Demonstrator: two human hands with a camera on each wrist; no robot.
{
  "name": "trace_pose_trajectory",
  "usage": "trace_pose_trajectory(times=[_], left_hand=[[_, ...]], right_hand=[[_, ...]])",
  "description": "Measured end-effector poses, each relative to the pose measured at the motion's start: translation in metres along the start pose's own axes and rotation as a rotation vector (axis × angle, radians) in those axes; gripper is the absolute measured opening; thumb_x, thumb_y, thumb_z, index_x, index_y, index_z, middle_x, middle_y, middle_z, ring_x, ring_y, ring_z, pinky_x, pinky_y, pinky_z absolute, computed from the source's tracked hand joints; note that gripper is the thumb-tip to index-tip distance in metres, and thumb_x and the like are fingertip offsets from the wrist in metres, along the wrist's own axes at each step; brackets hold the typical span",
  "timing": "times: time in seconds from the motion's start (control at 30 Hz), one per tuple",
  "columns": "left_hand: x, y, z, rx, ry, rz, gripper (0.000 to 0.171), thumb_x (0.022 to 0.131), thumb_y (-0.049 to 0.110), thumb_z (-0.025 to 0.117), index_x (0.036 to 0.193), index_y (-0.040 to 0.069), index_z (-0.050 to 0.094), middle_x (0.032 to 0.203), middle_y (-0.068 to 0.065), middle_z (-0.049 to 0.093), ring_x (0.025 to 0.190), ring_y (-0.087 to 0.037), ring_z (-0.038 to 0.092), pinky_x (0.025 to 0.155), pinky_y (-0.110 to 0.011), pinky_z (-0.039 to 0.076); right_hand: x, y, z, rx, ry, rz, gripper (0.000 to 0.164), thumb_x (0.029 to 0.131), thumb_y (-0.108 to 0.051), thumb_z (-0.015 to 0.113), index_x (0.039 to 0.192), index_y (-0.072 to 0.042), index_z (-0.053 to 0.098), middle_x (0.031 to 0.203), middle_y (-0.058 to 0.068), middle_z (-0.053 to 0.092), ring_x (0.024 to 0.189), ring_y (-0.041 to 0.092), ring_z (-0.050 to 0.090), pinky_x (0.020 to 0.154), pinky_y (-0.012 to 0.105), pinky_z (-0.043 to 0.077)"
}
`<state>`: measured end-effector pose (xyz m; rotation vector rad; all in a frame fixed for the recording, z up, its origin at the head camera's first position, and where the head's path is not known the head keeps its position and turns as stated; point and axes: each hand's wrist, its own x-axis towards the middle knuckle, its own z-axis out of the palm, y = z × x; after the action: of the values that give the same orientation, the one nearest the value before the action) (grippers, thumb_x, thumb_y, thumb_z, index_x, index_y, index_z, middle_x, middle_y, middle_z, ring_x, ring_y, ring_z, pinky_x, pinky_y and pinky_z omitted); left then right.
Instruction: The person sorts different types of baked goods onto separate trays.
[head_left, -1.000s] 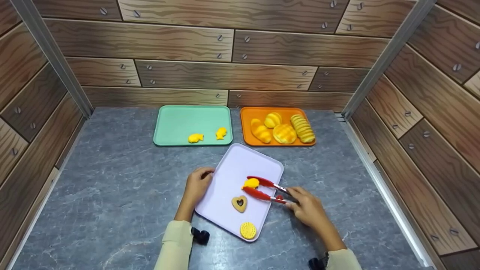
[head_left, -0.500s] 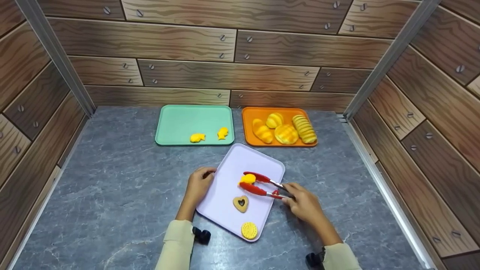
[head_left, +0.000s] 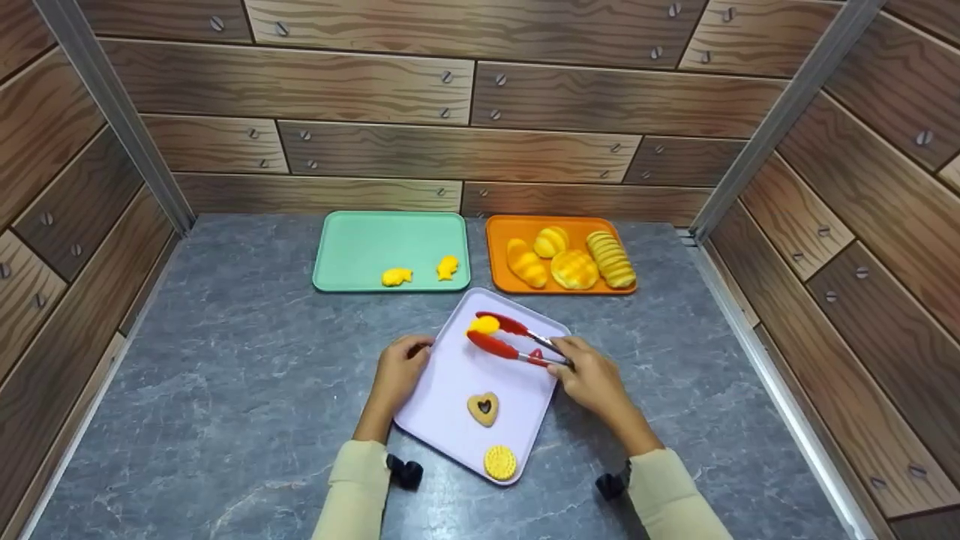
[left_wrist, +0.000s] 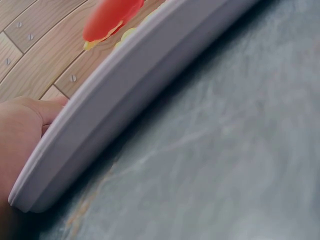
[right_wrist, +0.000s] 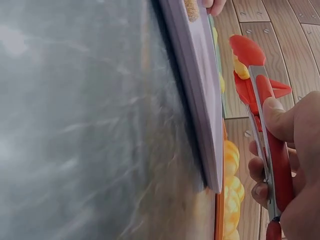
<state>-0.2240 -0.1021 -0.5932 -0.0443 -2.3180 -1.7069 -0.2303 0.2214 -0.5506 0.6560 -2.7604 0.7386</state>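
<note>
My right hand (head_left: 592, 377) grips a pair of red-tipped tongs (head_left: 499, 346), thumb on one arm and fingers round the other. Pinched between the red tips is a small yellow fish-shaped piece (head_left: 484, 325), held above the far part of a lilac tray (head_left: 454, 390). In the right wrist view the tongs (right_wrist: 265, 115) show clear of the tray's rim. My left hand (head_left: 401, 369) holds the tray's left edge, its fingertips partly hidden at the rim. On the tray lie a heart-shaped biscuit (head_left: 483, 409) with a dark centre and a round yellow biscuit (head_left: 500, 463).
Behind stands a green tray (head_left: 375, 244) with two yellow fish pieces, one of them a left fish (head_left: 397, 277). Beside it an orange tray (head_left: 499, 279) bears several bread pieces, including a striped loaf (head_left: 611, 259). Wood-patterned walls (head_left: 375, 154) enclose the grey table (head_left: 247, 360).
The tongs and the yellow fish have moved away from me and slightly left over the lilac tray. My right hand has followed; my left hand stays at the tray's edge.
</note>
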Motion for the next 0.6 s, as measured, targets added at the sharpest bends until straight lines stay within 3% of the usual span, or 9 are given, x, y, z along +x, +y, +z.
trace_pose_trajectory(times=[0.07, 0.17, 0.2, 0.6], left_hand=[[0.008, -0.022, 0.004, 0.041, -0.024, -0.048, 0.021, 0.096, 0.002, 0.059, 0.111, 0.001, 0.074, 0.109, -0.014, 0.072, 0.103, -0.025, 0.065, 0.091, -0.039, 0.051], [0.015, -0.043, 0.006, 0.057, -0.054, -0.067, 0.021, 0.096, 0.008, 0.061, 0.111, 0.007, 0.076, 0.111, -0.008, 0.073, 0.105, -0.023, 0.065, 0.093, -0.040, 0.051], [0.016, -0.043, 0.006, 0.064, -0.056, -0.094, 0.021, 0.096, 0.008, 0.062, 0.110, 0.008, 0.076, 0.111, -0.007, 0.073, 0.106, -0.023, 0.065, 0.094, -0.042, 0.051], [0.016, -0.043, 0.005, 0.032, -0.053, -0.102, 0.019, 0.095, 0.010, 0.064, 0.109, 0.013, 0.077, 0.111, -0.005, 0.073, 0.106, -0.019, 0.065, 0.094, -0.040, 0.051]], right_hand=[[0.007, 0.002, 0.011, 0.002, -0.001, 0.051, 0.043, 0.092, -0.023, 0.072, 0.132, -0.006, 0.066, 0.127, 0.011, 0.067, 0.115, 0.032, 0.065, 0.093, 0.053, 0.050], [0.018, 0.002, 0.021, 0.041, 0.011, 0.112, 0.045, 0.092, -0.023, 0.072, 0.134, -0.008, 0.065, 0.130, 0.011, 0.066, 0.119, 0.032, 0.063, 0.098, 0.054, 0.048], [0.023, 0.003, 0.023, 0.050, 0.003, 0.130, 0.046, 0.092, -0.022, 0.073, 0.134, -0.007, 0.065, 0.131, 0.012, 0.065, 0.120, 0.032, 0.063, 0.100, 0.054, 0.047], [0.072, -0.006, 0.049, 0.141, -0.022, 0.204, 0.048, 0.093, -0.024, 0.070, 0.137, -0.005, 0.062, 0.130, 0.011, 0.065, 0.118, 0.033, 0.062, 0.102, 0.052, 0.045]])
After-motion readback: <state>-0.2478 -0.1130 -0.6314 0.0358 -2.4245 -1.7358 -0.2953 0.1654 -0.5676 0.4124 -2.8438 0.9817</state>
